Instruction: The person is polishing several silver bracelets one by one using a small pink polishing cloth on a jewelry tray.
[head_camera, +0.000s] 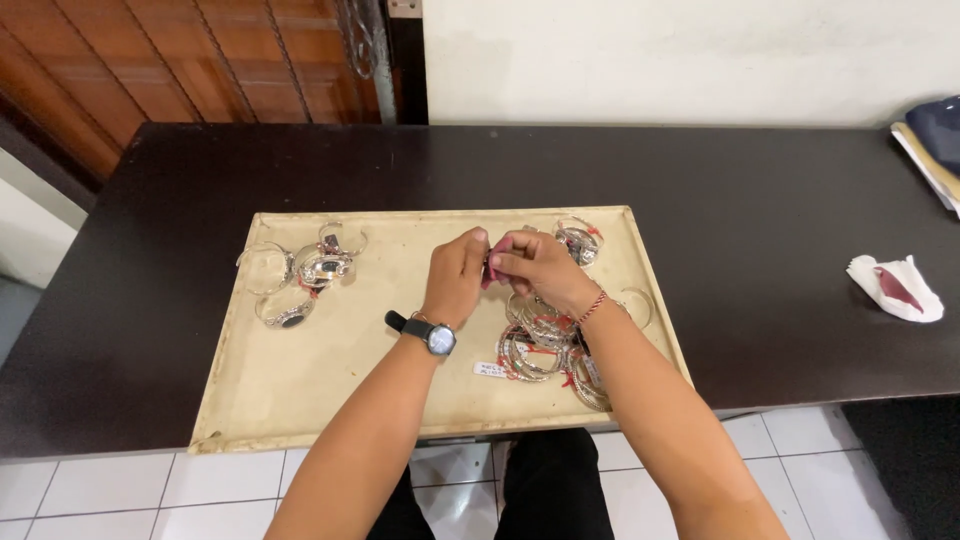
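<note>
Left grip: the left hand (455, 275) is closed, fingertips pinched on a small dark item at the point where both hands meet; what the item is cannot be told, as the fingers hide most of it.
Right grip: the right hand (535, 268) is pressed together on a pink cloth (497, 262), holding it against the same small item.
Place of the held things: cloth and item sit above the upper middle of the tray (350, 380), lifted off its surface, between the two hands.
Left wrist: a dark wristwatch (432, 335) with a round face.
Right wrist: a thin red and white cord bracelet (592, 306).
Tray: cream, rectangular, shallow rim, lying on the dark counter (760, 200), its near edge at the counter's front edge.
Right heap: a pile of silver bangles (545, 345) with red ties and a small white tag, just under the right forearm.
Left group: a few silver bracelets (300, 275) at the tray's upper left, well apart from the hands.
Counter right: a crumpled white tissue (900, 288) with a dark red patch, off the tray.
</note>
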